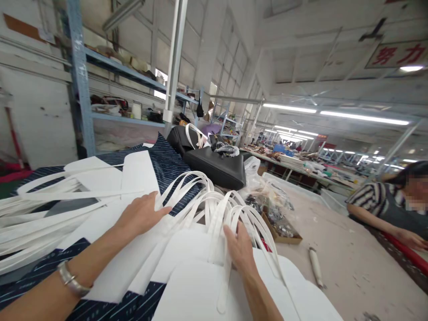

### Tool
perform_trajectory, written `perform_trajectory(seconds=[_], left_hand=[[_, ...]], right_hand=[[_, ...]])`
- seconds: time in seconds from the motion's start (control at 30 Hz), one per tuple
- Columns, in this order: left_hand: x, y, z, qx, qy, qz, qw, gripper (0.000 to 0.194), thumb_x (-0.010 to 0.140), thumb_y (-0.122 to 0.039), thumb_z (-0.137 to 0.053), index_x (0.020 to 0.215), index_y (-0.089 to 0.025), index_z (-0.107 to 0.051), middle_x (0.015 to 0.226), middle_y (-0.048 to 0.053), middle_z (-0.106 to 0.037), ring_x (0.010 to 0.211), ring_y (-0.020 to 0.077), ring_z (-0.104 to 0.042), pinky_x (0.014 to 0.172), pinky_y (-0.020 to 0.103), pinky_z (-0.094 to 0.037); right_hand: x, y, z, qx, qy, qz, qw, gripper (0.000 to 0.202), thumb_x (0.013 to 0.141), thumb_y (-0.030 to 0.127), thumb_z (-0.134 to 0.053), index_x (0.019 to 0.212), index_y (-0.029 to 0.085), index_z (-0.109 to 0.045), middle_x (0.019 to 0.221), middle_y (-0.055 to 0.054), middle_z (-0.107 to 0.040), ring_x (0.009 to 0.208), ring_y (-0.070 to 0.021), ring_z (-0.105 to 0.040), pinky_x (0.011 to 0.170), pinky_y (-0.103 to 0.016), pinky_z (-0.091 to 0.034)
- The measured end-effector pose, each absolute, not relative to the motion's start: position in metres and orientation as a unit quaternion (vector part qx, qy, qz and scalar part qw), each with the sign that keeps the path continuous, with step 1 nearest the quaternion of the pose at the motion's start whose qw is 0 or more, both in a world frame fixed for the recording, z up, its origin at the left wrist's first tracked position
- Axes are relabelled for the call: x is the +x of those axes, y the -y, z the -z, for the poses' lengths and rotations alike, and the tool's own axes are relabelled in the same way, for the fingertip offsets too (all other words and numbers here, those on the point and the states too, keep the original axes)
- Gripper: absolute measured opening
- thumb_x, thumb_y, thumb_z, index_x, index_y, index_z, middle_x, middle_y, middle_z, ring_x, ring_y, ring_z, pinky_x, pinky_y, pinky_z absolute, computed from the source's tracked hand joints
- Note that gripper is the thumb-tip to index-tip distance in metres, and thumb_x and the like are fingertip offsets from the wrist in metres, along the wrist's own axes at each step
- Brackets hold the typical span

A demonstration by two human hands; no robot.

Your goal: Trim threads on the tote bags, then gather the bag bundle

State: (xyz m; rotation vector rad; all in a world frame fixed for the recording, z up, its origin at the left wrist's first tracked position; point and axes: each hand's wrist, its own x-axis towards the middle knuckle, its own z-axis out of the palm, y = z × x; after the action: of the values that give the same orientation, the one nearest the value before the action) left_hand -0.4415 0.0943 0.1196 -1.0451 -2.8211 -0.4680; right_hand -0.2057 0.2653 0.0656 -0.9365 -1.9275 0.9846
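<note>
White bags [200, 285] lie in a fanned stack under both hands, near the bottom middle of the view, partly on a striped navy cloth [167, 167]. The left hand [142, 216] rests flat on one bag, its fingers stretched out and not gripping, the fingertips pointing toward the looped straps [214, 203]. A metal bracelet [68, 278] sits on the left wrist. The right hand [239, 247] lies open on the top bag, its fingers spread and touching the base of the straps, holding nothing. The straps rise in many white arcs just beyond both hands. To the left, more long white strips [50, 200] lie spread over the cloth. Behind the straps a black bag [217, 167] stands on the surface [334, 249], and beside it a small box [279, 227] holds dark small parts under clear plastic. A pale stick-like tool [315, 266] lies on the bare surface to the right. At the far right, another person [391, 205] in a striped top leans over the surface edge.
</note>
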Motion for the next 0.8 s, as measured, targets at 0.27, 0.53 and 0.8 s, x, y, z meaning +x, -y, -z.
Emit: perform_trajectory(seconds=[0.27, 0.53, 0.8], left_hand=[[-0.449, -0.115, -0.142, -0.35, 0.927, 0.132, -0.001, 0.053, 0.089, -0.059, -0.05, 0.119, -0.017, -0.059, 0.118, 0.011, -0.064, 0.105, 0.025, -0.062, 0.091, 0.049, -0.05], [-0.44, -0.098, -0.151, -0.439, 0.893, 0.084, -0.054, 0.04, 0.087, -0.055, -0.057, 0.097, -0.016, -0.065, 0.096, 0.006, -0.068, 0.089, 0.0208, -0.064, 0.084, 0.044, -0.052], [-0.439, -0.088, -0.143, -0.486, 0.871, 0.051, -0.053, 0.04, 0.086, -0.048, -0.062, 0.111, -0.017, -0.062, 0.114, 0.009, -0.064, 0.101, 0.0237, -0.062, 0.089, 0.047, -0.051]], right_hand=[[-0.208, -0.275, -0.068, -0.359, 0.764, -0.412, 0.341, 0.052, 0.078, 0.047, -0.061, 0.118, 0.012, -0.067, 0.123, -0.017, -0.069, 0.122, -0.0364, -0.057, 0.105, -0.047, -0.039], [-0.208, -0.268, -0.068, -0.366, 0.743, -0.457, 0.324, 0.054, 0.073, 0.044, -0.063, 0.116, 0.012, -0.067, 0.119, -0.015, -0.071, 0.114, -0.0345, -0.062, 0.099, -0.044, -0.043], [-0.207, -0.261, -0.07, -0.34, 0.739, -0.497, 0.303, 0.043, 0.071, 0.04, -0.065, 0.104, 0.014, -0.073, 0.109, -0.012, -0.075, 0.109, -0.0339, -0.065, 0.094, -0.042, -0.047]])
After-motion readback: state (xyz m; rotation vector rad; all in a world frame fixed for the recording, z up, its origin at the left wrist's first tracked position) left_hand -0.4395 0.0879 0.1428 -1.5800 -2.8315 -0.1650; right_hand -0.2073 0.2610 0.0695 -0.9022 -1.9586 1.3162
